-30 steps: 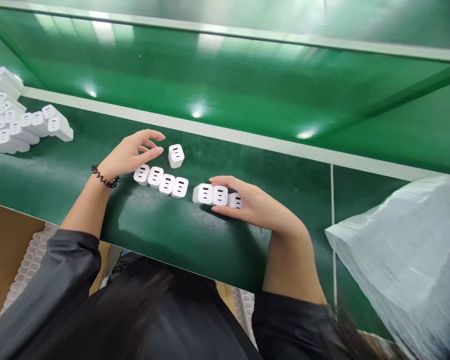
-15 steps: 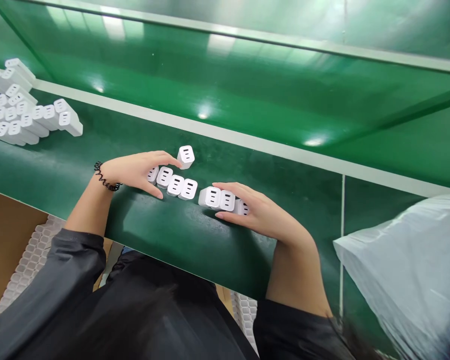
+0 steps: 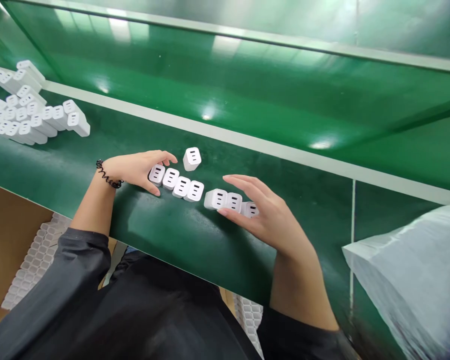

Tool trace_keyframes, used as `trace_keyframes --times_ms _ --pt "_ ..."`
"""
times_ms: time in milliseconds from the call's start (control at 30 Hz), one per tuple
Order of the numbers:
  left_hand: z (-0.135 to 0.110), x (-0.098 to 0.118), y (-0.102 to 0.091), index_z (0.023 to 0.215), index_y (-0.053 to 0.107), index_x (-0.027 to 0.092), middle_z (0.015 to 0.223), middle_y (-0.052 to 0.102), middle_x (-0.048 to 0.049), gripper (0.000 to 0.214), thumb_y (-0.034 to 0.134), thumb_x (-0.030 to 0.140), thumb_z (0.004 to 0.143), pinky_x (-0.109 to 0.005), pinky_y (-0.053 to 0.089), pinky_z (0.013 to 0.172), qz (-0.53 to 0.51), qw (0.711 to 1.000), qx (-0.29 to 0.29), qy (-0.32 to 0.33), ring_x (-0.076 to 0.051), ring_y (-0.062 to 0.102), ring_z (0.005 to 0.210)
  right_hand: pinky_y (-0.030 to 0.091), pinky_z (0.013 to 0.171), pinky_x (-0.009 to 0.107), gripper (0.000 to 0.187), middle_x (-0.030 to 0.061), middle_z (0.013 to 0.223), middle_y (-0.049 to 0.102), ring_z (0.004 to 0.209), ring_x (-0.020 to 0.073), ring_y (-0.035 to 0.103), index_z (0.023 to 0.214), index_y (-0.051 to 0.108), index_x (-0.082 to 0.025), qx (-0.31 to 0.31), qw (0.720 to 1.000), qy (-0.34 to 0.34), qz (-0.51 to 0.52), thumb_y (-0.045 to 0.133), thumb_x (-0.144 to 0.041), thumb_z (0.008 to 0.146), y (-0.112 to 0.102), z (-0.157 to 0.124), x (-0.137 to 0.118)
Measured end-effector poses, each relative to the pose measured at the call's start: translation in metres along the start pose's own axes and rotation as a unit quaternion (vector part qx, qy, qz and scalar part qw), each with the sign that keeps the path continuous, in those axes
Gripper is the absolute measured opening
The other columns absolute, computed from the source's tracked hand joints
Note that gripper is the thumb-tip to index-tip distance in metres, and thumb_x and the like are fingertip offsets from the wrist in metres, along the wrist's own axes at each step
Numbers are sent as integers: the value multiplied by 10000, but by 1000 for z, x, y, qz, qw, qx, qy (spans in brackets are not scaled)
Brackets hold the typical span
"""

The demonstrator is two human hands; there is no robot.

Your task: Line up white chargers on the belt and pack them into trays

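Several white charger blocks with three slots on top lie in a row on the green belt (image 3: 195,245). My left hand (image 3: 137,167) rests at the row's left end, its thumb and fingers loosely cupped around the first block (image 3: 156,174); the group continues through block (image 3: 194,191). A single block (image 3: 191,158) stands apart just behind the row. My right hand (image 3: 264,212) curves around the right group (image 3: 225,200), fingers apart above it, thumb in front, partly hiding the last block (image 3: 250,209).
A pile of the same white blocks (image 3: 30,112) lies at the far left of the belt. A white plastic-wrapped bundle (image 3: 412,280) sits at the right. A cardboard box with a white cell tray (image 3: 30,255) stands below the belt at left. A pale rail (image 3: 270,147) runs behind.
My left hand came down from a raised open pose onto the left end of the row. My right hand's fingers lifted slightly off the right group. The camera view shifted a little.
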State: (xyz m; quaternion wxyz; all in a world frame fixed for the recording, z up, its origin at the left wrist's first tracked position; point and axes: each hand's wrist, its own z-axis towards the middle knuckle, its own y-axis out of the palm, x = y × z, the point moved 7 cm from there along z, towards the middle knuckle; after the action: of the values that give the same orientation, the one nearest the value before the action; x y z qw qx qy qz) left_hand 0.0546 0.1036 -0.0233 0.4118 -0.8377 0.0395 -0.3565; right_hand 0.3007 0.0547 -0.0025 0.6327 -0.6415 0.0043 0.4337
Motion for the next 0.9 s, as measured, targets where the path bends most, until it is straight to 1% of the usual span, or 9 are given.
trace_keyframes --times_ms 67,100,200,333,433,533,633,700,900 --pt "-1 -8 -1 1422 359 241 1378 513 -90 848 726 523 711 -301 411 948 -12 1000 -9 -16 -248 515 1208 490 1050 448 528 124 1371 583 1252 278 574 1417 461 -243 17 999 -38 -17 610 -418 942 5 7 -21" --pt "-1 -10 -2 1414 368 242 1358 527 -86 840 727 513 705 -297 412 932 -16 1000 -12 -19 -242 526 1182 491 1042 452 534 132 1381 578 1253 283 571 1426 453 -230 14 998 -55 -34 606 -406 945 11 12 -31" --pt "0 -11 -1 1391 398 231 1283 574 -72 815 730 474 687 -283 411 876 -21 999 -18 -16 -221 555 1089 508 967 462 524 152 1412 561 1187 306 599 1420 473 -191 -28 989 -91 -110 587 -400 953 32 33 -55" --pt "1 -12 1 1368 428 227 1244 604 -53 786 714 471 678 -273 418 815 -30 999 -29 -17 -209 569 1028 506 827 413 568 154 1380 591 1071 309 630 1426 482 -175 -81 973 -91 -196 611 -428 934 51 64 -71" --pt "1 -14 1 1349 450 231 1223 621 -41 756 701 451 672 -282 429 821 -42 999 -30 -15 -215 581 1036 481 760 377 517 138 1270 658 986 289 650 1382 527 -181 -116 964 -69 -228 624 -407 928 58 79 -76" --pt "1 -14 1 1319 475 239 1198 637 -34 709 694 434 673 -282 437 822 -49 998 -31 -7 -216 592 1037 465 700 355 429 119 1143 703 925 271 659 1316 572 -179 -136 961 -47 -236 619 -370 935 63 82 -77" --pt "1 -13 -1 1281 501 240 1194 645 -31 657 686 423 677 -272 438 810 -41 999 -31 -7 -213 596 1027 450 655 339 359 101 1047 717 909 259 661 1274 594 -183 -129 964 -35 -231 588 -351 957 64 81 -76" --pt "0 -12 -1 1268 513 234 1203 646 -32 634 678 415 683 -267 437 811 -35 999 -34 -12 -212 596 1031 446 655 339 353 94 1008 716 898 257 664 1268 598 -177 -122 966 -29 -226 586 -348 959 63 81 -73" --pt "-1 -11 -1 1275 521 234 1193 649 -25 618 670 411 702 -257 434 809 -21 999 -32 -22 -202 601 1015 434 673 340 377 78 994 711 873 248 667 1288 599 -189 -104 972 -27 -210 583 -374 959 59 84 -68"
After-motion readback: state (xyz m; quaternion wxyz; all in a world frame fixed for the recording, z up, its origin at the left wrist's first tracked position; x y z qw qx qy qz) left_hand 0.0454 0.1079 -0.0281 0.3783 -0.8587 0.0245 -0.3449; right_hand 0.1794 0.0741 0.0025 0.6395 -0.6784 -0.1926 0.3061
